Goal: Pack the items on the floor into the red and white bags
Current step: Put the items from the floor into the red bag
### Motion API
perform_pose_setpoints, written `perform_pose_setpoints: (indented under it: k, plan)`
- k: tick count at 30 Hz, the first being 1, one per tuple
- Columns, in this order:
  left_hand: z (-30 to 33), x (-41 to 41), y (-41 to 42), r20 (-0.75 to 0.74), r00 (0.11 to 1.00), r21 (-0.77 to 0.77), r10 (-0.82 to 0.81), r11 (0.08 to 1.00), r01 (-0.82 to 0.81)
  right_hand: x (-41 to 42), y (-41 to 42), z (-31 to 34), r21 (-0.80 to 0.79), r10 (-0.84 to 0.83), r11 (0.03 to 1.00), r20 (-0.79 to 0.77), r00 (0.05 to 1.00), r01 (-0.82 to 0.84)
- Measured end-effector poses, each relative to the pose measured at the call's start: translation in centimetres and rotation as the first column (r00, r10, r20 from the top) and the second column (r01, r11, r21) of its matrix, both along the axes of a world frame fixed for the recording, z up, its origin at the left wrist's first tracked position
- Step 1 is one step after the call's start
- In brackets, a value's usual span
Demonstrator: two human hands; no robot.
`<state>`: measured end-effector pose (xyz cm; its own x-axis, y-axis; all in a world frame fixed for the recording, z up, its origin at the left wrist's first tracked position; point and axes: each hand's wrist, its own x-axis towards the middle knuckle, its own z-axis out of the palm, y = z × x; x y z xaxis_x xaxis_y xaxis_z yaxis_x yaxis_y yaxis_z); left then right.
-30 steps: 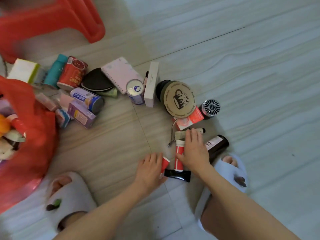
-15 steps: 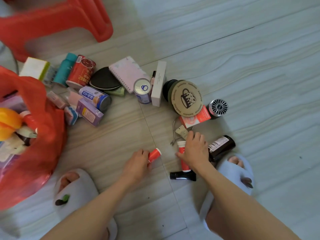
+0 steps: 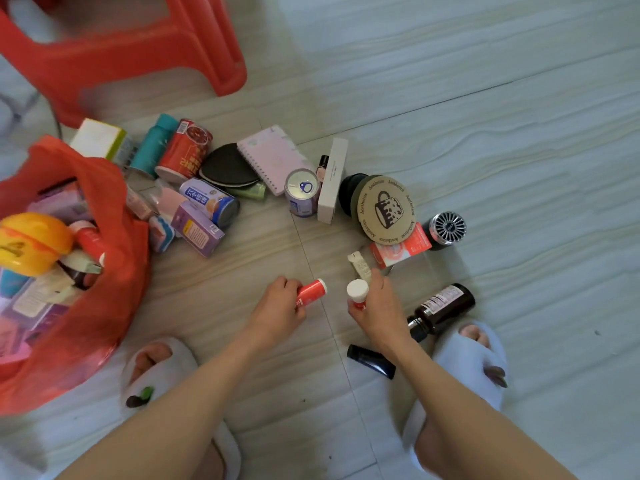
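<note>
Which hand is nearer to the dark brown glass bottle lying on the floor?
Right. The right hand is just beside the dark brown glass bottle; the left hand is farther away, beyond the right hand.

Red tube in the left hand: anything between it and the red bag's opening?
Nothing visible blocks it. The left hand holds the red tube above bare floor, and the stretch toward the red bag shows only floor. The purple box and the cans lie farther back, off that line.

The red bag [image 3: 104, 306], well left of the left hand's grip, runs off the frame's left edge. The right hand [image 3: 379, 311] hides most of its red tube [image 3: 356, 294].
</note>
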<state>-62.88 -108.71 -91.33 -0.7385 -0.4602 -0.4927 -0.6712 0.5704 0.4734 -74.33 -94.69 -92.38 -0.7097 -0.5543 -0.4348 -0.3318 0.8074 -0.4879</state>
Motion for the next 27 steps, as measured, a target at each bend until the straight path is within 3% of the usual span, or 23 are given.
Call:
perform_pose_setpoints:
  k: [4,9,12,15,20,24,27]
  plan:
    - [5.1,-2.0,-3.5,-0.052,0.998,-0.082,0.028,0.996,-0.032,-0.3,-2.7,3.7,-0.136,-0.023,0.99,0.01,1.0,0.024]
    - [14.0,-2.6,-7.9,-0.178,0.981,-0.255,-0.074,0.967,0.027,0.3,-7.8,10.6,-0.27,-0.061,0.961,-0.013,0.998,0.055]
    - [19.5,-1.4,-11.3,-0.163,0.973,-0.355,-0.166,0.929,0.099,1.6,-11.2,15.0,-0.394,-0.057,0.918,0.003,0.998,0.053]
    - [24.5,1.6,-14.9,-0.177,0.973,-0.377,-0.15,0.923,0.074,4.1,-14.9,18.3,-0.488,-0.035,0.872,0.016,0.999,0.038]
    - [25.9,11.3,-18.5,-0.351,0.923,-0.294,0.155,0.918,-0.266,10.9,-20.2,20.1,-0.528,0.103,0.848,0.077,0.992,-0.047]
    - [22.5,19.4,-19.5,-0.407,0.782,-0.163,0.473,0.804,-0.571,16.1,-24.4,19.5,-0.548,0.204,0.831,0.133,0.97,-0.099]
    - [18.6,23.0,-19.6,-0.378,0.735,-0.177,0.563,0.735,-0.655,18.9,-27.5,17.4,-0.53,0.284,0.831,0.148,0.947,-0.166]
